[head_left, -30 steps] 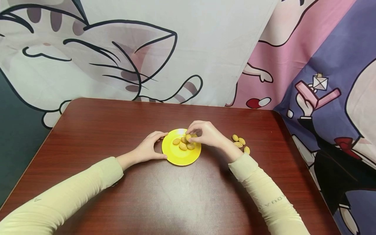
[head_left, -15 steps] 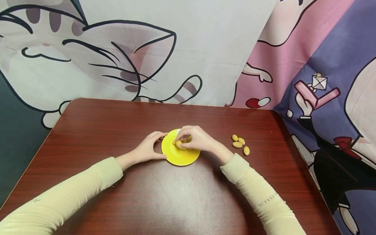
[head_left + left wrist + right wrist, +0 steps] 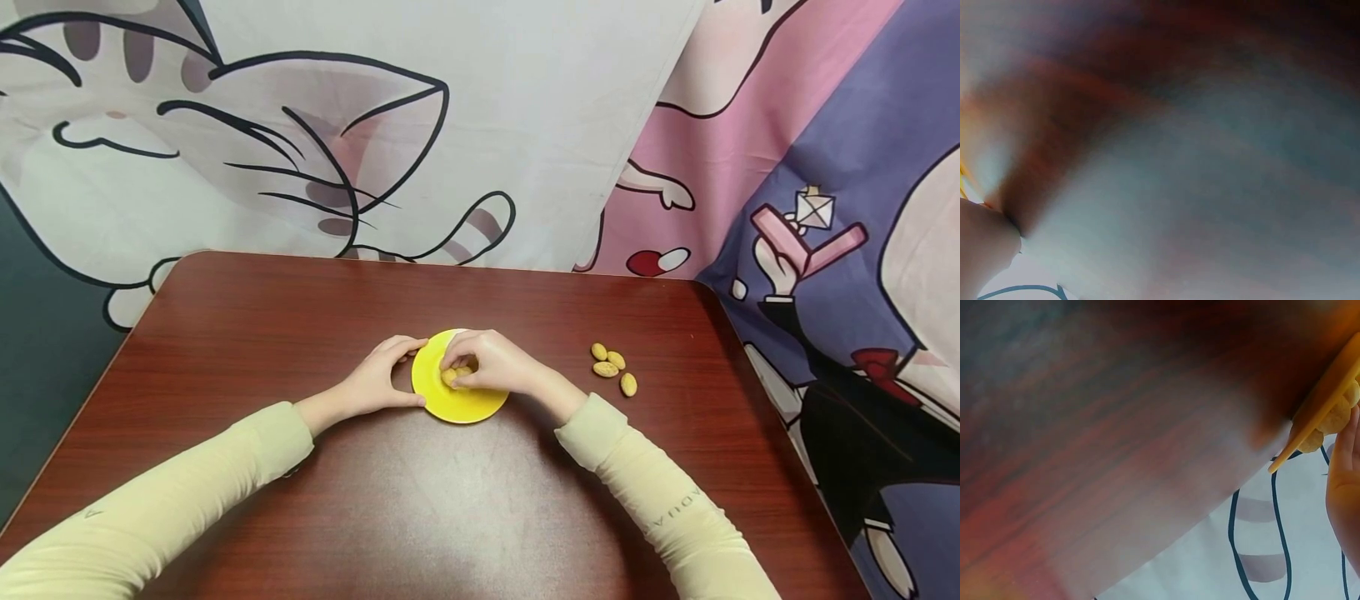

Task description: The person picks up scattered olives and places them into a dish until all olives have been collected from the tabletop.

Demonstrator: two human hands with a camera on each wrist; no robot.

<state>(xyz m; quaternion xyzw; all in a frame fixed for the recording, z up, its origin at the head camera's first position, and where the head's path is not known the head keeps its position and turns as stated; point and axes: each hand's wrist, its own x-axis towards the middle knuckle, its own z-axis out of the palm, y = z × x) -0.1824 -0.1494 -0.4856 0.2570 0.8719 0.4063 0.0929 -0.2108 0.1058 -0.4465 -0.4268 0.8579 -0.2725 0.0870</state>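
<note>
A big cloth (image 3: 555, 125) with a cat on it hangs at 12 o'clock, past the far edge of the table (image 3: 450, 500). The table top looks smooth and shiny, so the plate could slide if it gets a bump.

The right sleeve (image 3: 592, 429) comes in from 5 o'clock. Its cuff is near the loose nuts, so a wide swing of that arm could knock them away.

The yellow plate (image 3: 465, 408) sits in the middle of the table. It looks flat with a low edge, so a hard push could make things roll right off.

The left hand (image 3: 381, 373) holds the plate at 9 o'clock, thumb at 8 and fingers at 10. If it pushes down too hard there, the plate could tip up at 3 o'clock.

The right hand (image 3: 495, 360) reaches over from 3 o'clock, with fingers and thumb bent around the pile of nuts (image 3: 448, 377) on the plate. I can't tell if any nut is lifted. These look round and bunched up, so a squeeze could make one pop out.

Four loose nuts (image 3: 605, 369) lie on the table at 3 o'clock from the plate, and one sits apart from the others, at 4 or 5 o'clock. They could easily roll.
</note>
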